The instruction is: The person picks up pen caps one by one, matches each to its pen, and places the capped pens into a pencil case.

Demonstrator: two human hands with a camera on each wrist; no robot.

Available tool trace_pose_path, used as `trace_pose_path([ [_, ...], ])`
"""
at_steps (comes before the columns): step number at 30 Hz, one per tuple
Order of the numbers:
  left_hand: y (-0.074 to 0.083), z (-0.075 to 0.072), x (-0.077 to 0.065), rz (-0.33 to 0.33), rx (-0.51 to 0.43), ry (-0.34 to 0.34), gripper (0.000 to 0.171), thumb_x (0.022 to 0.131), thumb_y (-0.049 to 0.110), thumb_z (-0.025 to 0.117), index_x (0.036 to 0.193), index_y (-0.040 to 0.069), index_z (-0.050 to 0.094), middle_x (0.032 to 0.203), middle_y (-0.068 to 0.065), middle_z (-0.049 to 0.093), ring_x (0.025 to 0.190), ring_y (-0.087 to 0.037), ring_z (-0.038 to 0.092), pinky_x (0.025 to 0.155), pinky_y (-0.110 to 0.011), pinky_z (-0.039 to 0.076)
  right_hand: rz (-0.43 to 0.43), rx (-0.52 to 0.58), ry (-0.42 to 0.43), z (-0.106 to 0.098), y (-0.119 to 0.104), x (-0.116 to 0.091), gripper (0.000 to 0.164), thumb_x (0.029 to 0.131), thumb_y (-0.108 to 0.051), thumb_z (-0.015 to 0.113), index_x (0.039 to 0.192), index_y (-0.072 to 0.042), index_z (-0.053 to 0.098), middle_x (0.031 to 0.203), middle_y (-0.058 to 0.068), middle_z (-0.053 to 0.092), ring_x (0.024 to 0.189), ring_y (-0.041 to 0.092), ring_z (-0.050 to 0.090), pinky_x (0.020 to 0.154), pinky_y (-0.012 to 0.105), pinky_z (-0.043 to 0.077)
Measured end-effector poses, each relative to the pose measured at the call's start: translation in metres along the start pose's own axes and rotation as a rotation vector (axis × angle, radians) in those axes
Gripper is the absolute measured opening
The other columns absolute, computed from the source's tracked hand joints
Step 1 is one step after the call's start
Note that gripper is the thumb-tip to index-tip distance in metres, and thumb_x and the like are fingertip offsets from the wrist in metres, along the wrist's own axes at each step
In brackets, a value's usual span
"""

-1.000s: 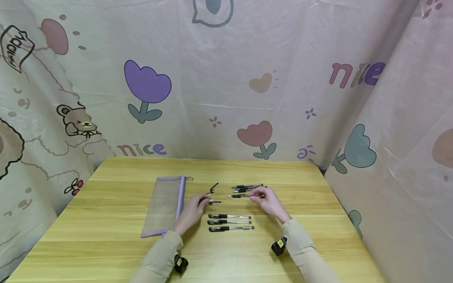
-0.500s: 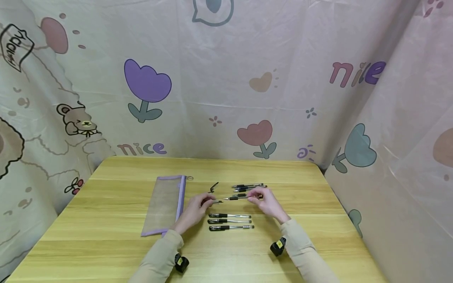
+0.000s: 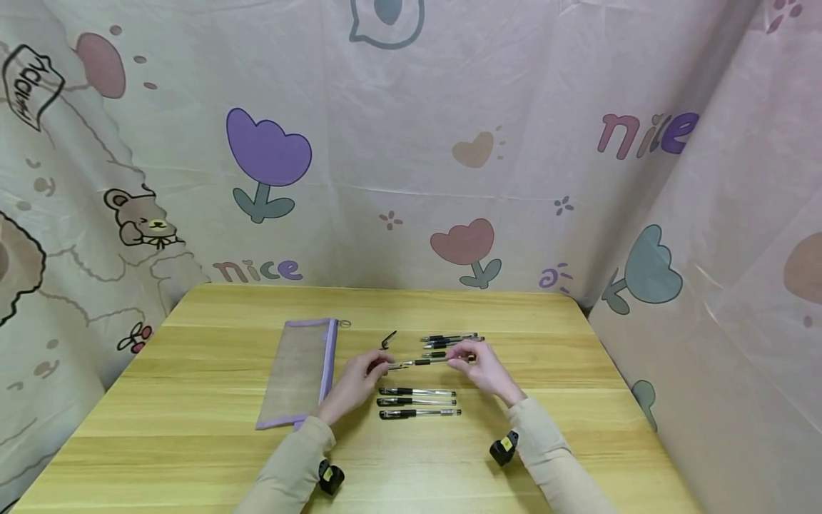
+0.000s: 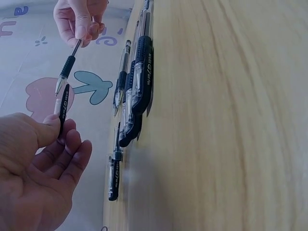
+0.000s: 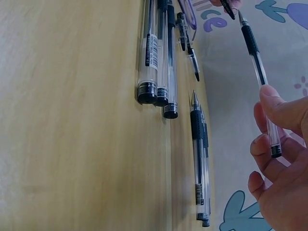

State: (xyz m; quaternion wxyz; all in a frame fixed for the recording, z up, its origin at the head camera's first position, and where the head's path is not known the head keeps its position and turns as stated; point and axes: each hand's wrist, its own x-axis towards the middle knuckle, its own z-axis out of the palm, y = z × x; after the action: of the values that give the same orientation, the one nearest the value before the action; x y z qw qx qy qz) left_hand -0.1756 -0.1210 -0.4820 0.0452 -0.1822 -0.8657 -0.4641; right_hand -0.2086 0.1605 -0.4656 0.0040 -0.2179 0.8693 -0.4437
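My left hand [image 3: 352,382] pinches a black-and-clear pen cap [image 4: 63,107] between thumb and fingers. My right hand [image 3: 484,370] grips an uncapped gel pen [image 5: 253,48] by its clear barrel, with the black rubber grip and metal tip toward the left hand. In the left wrist view the tip overlaps the mouth of the cap. Both are held above the table. Three capped pens [image 3: 417,402] lie in a row in front of the hands. Behind the right hand are several uncapped pens [image 3: 449,338], tips to the left. Loose caps [image 3: 389,340] lie beyond the left hand.
Left of the left hand lies a flat mesh zip pouch [image 3: 298,371] with purple edging and a ring on its zip. The wooden table [image 3: 160,400] ends at a patterned curtain [image 3: 385,143] behind and on both sides.
The right hand has brought its pen slightly left and nearer, away from the other uncapped pens. The left hand has shifted a little right with the cap, so tip and cap now meet in view.
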Motion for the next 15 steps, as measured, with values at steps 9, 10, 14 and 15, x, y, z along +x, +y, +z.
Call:
trace_pose_path([
  [9, 0.0012, -0.0006, 0.0000, -0.002, -0.020, -0.024, 0.018, 0.100, 0.004, 0.057, 0.115, 0.004, 0.069, 0.104, -0.013, 0.072, 0.089, -0.028, 0.067, 0.072, -0.020, 0.054, -0.013, -0.009, 0.000, 0.0005, 0.0004, 0.0010, 0.010, 0.089, -0.007, 0.072, 0.099, -0.006, 0.074, 0.100, 0.011, 0.074, 0.085, 0.011, 0.062, 0.074, 0.019, 0.051],
  [10, 0.0014, -0.0006, 0.0001, -0.002, -0.020, -0.024, 0.018, 0.100, 0.004, 0.057, 0.114, 0.004, 0.069, 0.104, -0.013, 0.072, 0.089, -0.028, 0.068, 0.073, -0.020, 0.054, -0.015, -0.009, 0.001, 0.0006, 0.0004, 0.0010, 0.010, 0.089, -0.006, 0.073, 0.098, -0.006, 0.074, 0.100, 0.011, 0.074, 0.085, 0.011, 0.061, 0.074, 0.019, 0.051],
  [14, 0.0017, -0.0003, 0.0006, -0.006, -0.008, -0.025, 0.018, 0.100, 0.005, 0.057, 0.114, 0.006, 0.069, 0.103, -0.009, 0.073, 0.090, -0.022, 0.067, 0.075, -0.021, 0.054, -0.017, -0.010, 0.000, 0.0007, 0.0003, 0.0008, 0.010, 0.089, -0.007, 0.073, 0.099, -0.005, 0.074, 0.099, 0.011, 0.074, 0.085, 0.011, 0.061, 0.073, 0.018, 0.051],
  [15, 0.0018, -0.0002, 0.0007, -0.008, -0.004, -0.025, 0.018, 0.100, 0.005, 0.058, 0.114, 0.006, 0.069, 0.103, -0.009, 0.073, 0.090, -0.020, 0.067, 0.076, -0.021, 0.055, -0.017, -0.011, -0.001, 0.0008, 0.0000, 0.0006, 0.010, 0.089, -0.007, 0.073, 0.099, -0.005, 0.074, 0.099, 0.011, 0.074, 0.085, 0.011, 0.061, 0.073, 0.018, 0.051],
])
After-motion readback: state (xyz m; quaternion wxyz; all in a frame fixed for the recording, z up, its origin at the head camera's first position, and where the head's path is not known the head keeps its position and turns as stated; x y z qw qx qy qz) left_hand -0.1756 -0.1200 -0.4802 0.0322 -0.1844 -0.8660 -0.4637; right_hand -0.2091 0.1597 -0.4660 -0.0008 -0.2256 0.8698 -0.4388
